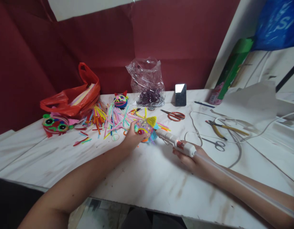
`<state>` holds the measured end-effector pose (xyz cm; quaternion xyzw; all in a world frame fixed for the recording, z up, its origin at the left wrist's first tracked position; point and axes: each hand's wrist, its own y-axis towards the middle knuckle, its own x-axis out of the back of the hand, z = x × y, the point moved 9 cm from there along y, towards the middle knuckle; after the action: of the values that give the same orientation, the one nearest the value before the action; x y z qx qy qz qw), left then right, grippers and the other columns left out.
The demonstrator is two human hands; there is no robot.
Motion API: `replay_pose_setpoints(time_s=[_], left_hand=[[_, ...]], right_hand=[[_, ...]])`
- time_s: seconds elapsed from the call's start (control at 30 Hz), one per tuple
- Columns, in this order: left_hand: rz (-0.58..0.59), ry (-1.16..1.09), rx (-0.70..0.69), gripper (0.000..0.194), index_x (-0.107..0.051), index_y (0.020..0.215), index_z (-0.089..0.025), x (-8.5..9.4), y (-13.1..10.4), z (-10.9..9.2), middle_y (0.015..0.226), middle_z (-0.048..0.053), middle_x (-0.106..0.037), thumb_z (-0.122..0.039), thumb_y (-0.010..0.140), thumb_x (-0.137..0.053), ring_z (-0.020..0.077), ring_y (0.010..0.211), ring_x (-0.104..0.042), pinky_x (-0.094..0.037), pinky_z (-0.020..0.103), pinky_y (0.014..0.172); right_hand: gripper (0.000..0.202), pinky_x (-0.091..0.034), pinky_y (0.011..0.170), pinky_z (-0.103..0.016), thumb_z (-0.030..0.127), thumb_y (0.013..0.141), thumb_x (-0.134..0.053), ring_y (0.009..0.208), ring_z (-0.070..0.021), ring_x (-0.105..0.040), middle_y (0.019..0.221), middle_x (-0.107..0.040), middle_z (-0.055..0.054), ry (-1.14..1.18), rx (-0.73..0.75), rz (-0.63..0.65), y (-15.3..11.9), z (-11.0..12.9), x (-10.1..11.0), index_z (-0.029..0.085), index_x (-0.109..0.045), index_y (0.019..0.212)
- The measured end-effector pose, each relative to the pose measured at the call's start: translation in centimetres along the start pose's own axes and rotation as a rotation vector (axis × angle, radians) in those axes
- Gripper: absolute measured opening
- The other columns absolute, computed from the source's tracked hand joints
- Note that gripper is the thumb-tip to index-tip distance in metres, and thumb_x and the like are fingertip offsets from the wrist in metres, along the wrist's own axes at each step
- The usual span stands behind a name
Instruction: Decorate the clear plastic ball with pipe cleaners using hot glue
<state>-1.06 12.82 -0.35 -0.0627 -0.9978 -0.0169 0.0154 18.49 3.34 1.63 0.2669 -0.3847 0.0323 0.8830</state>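
My left hand (132, 136) is closed around a colourful pipe-cleaner animal head (148, 135), held just over the table. A yellow ear-like piece (151, 121) stands up on its top, and a red and yellow eye faces me. In my right hand (192, 156) is a white hot glue gun (172, 140), gripped from below. Its nozzle points left and meets or nearly meets the head's right side; whether they touch I cannot tell. A long clear glue stick (223, 170) runs out of the gun's back along my right forearm.
Loose pipe cleaners (114, 119) lie behind my left hand, near a red bag (75, 98) and two finished heads, one green-eared (56, 123), one blue (120, 100). Orange scissors (174, 115), pliers (225, 127), small scissors (216, 143), cables (193, 124) and a phone (180, 95) lie to the right.
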Motion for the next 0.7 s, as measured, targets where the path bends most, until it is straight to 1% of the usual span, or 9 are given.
replay_pose_setpoints(time_s=[0.17,0.37,0.47,0.57,0.7], left_hand=[[0.011,0.023,0.000,0.084,-0.039,0.132,-0.024,0.04,0.20,0.35,0.093,0.003,-0.068,-0.028,0.059,-0.079,0.0151,0.076,-0.065,-0.052,0.028,0.070],[0.011,-0.036,0.000,0.085,-0.039,0.131,-0.023,-0.18,0.20,0.11,0.094,0.004,-0.067,-0.024,0.057,-0.079,0.0155,0.079,-0.065,-0.052,0.030,0.074],[0.002,-0.018,0.002,0.084,-0.039,0.131,-0.023,-0.06,0.16,0.08,0.096,0.004,-0.066,-0.024,0.057,-0.079,0.0157,0.079,-0.065,-0.052,0.028,0.070],[0.002,0.002,0.010,0.083,-0.040,0.131,-0.024,0.03,0.17,0.25,0.095,0.004,-0.067,-0.026,0.058,-0.079,0.0152,0.076,-0.064,-0.051,0.027,0.068],[0.010,-0.042,-0.005,0.085,-0.039,0.131,-0.023,-0.08,0.23,0.17,0.094,0.004,-0.067,-0.023,0.057,-0.079,0.0145,0.078,-0.064,-0.052,0.029,0.074]], right_hand=[[0.020,-0.046,0.052,-0.026,0.033,0.084,-0.042,0.056,-0.0158,-0.058,0.064,-0.061,-0.003,0.008,0.000,0.005,0.03,0.05,0.00,0.022,-0.054,0.073],[0.019,-0.046,0.052,-0.025,0.032,0.083,-0.043,0.055,-0.0156,-0.058,0.065,-0.062,-0.003,0.007,0.039,-0.001,0.04,0.64,0.18,0.021,-0.055,0.075],[0.018,-0.046,0.053,-0.025,0.031,0.083,-0.043,0.056,-0.0155,-0.059,0.065,-0.062,-0.002,0.012,0.049,0.007,0.07,0.76,0.13,0.021,-0.055,0.074],[0.018,-0.045,0.052,-0.025,0.032,0.083,-0.043,0.054,-0.0150,-0.058,0.063,-0.061,-0.002,0.003,0.023,0.002,0.13,0.53,0.21,0.022,-0.054,0.075],[0.017,-0.045,0.052,-0.025,0.030,0.084,-0.043,0.056,-0.0147,-0.058,0.064,-0.061,-0.002,0.000,0.037,0.022,0.05,0.84,0.12,0.022,-0.054,0.075]])
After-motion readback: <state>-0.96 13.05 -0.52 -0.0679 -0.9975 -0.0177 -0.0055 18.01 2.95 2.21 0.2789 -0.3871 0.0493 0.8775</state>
